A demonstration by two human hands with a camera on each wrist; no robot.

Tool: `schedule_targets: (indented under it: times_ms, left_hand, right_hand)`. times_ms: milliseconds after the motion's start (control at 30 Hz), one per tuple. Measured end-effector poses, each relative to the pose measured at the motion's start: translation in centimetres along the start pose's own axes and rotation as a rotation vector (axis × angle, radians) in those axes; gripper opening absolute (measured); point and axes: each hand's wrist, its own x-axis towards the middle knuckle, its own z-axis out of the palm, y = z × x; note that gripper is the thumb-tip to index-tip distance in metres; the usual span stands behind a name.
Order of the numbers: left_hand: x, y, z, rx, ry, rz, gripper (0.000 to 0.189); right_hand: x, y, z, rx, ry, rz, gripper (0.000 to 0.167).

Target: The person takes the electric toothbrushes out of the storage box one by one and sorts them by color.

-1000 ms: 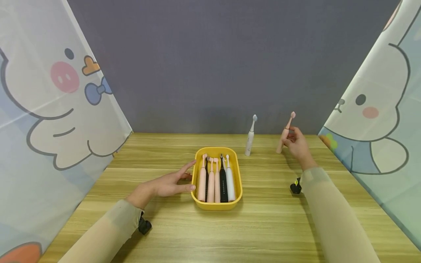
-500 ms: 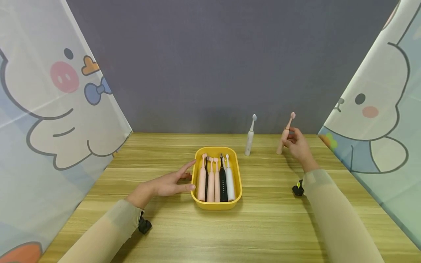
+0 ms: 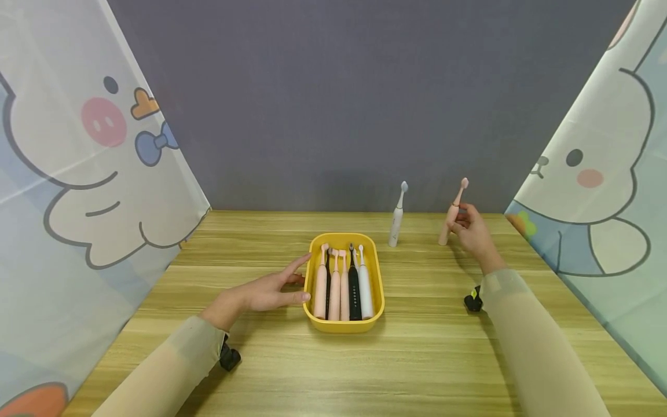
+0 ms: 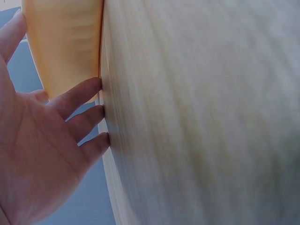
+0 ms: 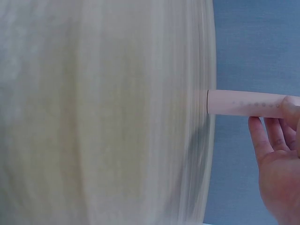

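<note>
My right hand (image 3: 473, 233) pinches the handle of a pink electric toothbrush (image 3: 451, 215) between thumb and fingers. The brush stands nearly upright on the table at the back right; in the right wrist view the pink handle (image 5: 243, 103) has its base at the tabletop. My left hand (image 3: 268, 291) is spread at the left side of a yellow tray (image 3: 346, 327), thumb and index finger at its rim. In the left wrist view the other fingertips of the left hand (image 4: 51, 126) rest on the table. Inside the tray lie several pink, black and white electric toothbrushes (image 3: 365, 292).
A white electric toothbrush (image 3: 396, 226) stands upright between the tray and the pink one. The wooden table (image 3: 417, 359) ends at a grey back panel (image 3: 333, 116). Cartoon-printed cloths (image 3: 104, 202) hang on both sides.
Almost nothing differs. The right hand and the pink toothbrush have shifted very slightly, and the base of the brush sits a touch nearer. The left hand keeps its place at the tray.
</note>
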Motion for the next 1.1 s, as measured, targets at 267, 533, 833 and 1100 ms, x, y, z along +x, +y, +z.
schedule_targets:
  times_ms: [267,533,833,1100]
  left_hand:
    - [0.02,-0.01,-0.01,-0.004,0.001,0.009,0.101]
    - [0.07,-0.15,0.02,-0.004,0.0,0.018,0.101]
    - [0.04,-0.13,0.06,-0.003,-0.001,0.008,0.101]
    - [-0.06,0.06,0.04,-0.003,0.002,0.007,0.101]
  right_hand:
    - [0.05,0.32,-0.08,-0.008,-0.006,-0.009,0.063]
    - [0.07,0.29,-0.05,-0.006,-0.002,-0.004,0.063]
    - [-0.12,0.0,-0.19,-0.037,-0.007,0.006,0.062]
    - [-0.08,0.85,-0.34,-0.042,-0.003,-0.001,0.063]
